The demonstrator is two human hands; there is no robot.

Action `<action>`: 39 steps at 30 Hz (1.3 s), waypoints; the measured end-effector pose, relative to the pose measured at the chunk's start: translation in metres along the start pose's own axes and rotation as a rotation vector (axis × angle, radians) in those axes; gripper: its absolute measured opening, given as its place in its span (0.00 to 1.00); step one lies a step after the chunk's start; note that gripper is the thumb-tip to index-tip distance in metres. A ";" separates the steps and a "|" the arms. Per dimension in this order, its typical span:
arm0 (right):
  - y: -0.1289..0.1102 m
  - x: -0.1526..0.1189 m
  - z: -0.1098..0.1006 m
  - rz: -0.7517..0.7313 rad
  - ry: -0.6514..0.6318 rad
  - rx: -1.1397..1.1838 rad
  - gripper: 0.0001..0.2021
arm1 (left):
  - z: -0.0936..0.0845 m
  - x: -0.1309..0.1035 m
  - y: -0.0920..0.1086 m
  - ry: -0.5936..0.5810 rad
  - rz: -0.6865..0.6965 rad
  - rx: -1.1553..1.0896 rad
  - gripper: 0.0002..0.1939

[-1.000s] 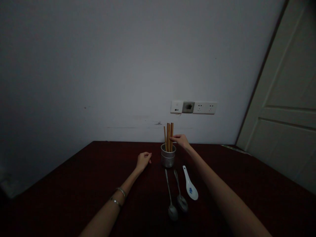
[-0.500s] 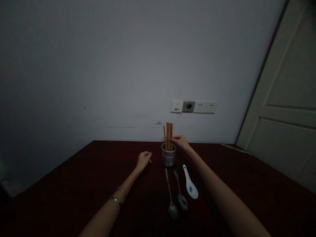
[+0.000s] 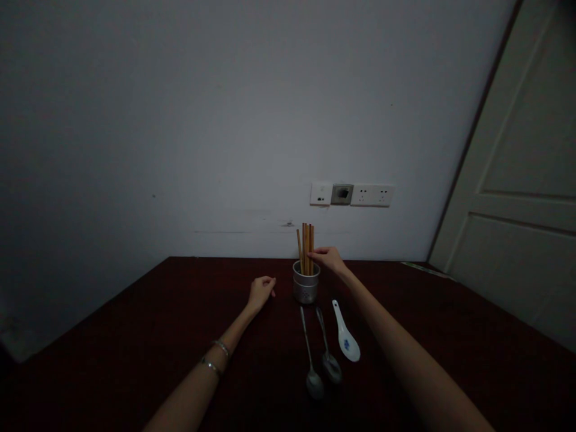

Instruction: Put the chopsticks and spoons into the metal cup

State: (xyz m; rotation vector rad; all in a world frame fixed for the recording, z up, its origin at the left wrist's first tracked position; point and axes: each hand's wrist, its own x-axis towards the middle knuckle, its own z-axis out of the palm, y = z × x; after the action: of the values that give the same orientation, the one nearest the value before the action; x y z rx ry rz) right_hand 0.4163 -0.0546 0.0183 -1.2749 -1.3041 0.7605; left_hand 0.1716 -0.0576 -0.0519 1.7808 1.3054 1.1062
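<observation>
Several wooden chopsticks point(image 3: 308, 243) stand in a round metal holder point(image 3: 305, 293); one leans to the left, apart from the rest. My right hand point(image 3: 327, 257) reaches in from the right and pinches the bunch above the holder's rim. To the holder's left, my left hand point(image 3: 261, 290) rests on the table with its fingers curled in, and nothing shows in it. In front of the holder lie two metal spoons, a long-handled one point(image 3: 314, 384) and a shorter one point(image 3: 332, 367). A white soup spoon point(image 3: 348, 345) with a blue mark is beside them, near my right forearm.
All of this is on a dark red table point(image 3: 148, 336) set against a pale wall point(image 3: 252, 132). Wall sockets point(image 3: 371, 195) are fixed above its back edge. A panelled door point(image 3: 517, 180) rises at the right, and a thin flat strip point(image 3: 425, 270) lies at the back right.
Both hands, the chopsticks and the spoons keep their places. The whole view has shifted very slightly.
</observation>
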 end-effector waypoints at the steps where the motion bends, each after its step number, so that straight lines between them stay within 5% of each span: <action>1: 0.000 0.000 0.000 -0.003 -0.002 -0.004 0.11 | 0.000 0.000 0.000 0.001 0.000 -0.003 0.18; 8: -0.005 -0.008 -0.002 -0.013 -0.017 -0.025 0.14 | -0.001 -0.002 0.003 0.001 0.005 -0.007 0.17; 13: -0.004 -0.022 -0.026 0.014 -0.053 -0.114 0.18 | -0.001 0.000 0.000 -0.003 0.035 0.000 0.18; 22: 0.050 -0.085 -0.082 -0.018 -0.031 -0.729 0.18 | 0.001 -0.002 -0.002 0.000 0.072 0.075 0.17; 26: 0.066 -0.117 -0.083 -0.021 0.000 -0.960 0.25 | 0.000 -0.003 -0.002 0.012 0.066 0.060 0.16; 30: 0.071 -0.135 -0.074 -0.065 0.045 -1.144 0.21 | -0.003 -0.005 0.000 0.026 0.049 0.040 0.15; 39: 0.063 -0.143 -0.068 -0.072 0.066 -1.180 0.21 | -0.006 -0.008 0.001 0.046 0.006 -0.024 0.17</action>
State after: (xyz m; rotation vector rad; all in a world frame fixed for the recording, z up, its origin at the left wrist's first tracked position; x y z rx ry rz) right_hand 0.4699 -0.1926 -0.0658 -2.0976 -1.7954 -0.2123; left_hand 0.1649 -0.0649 -0.0507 1.7520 1.3094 1.1681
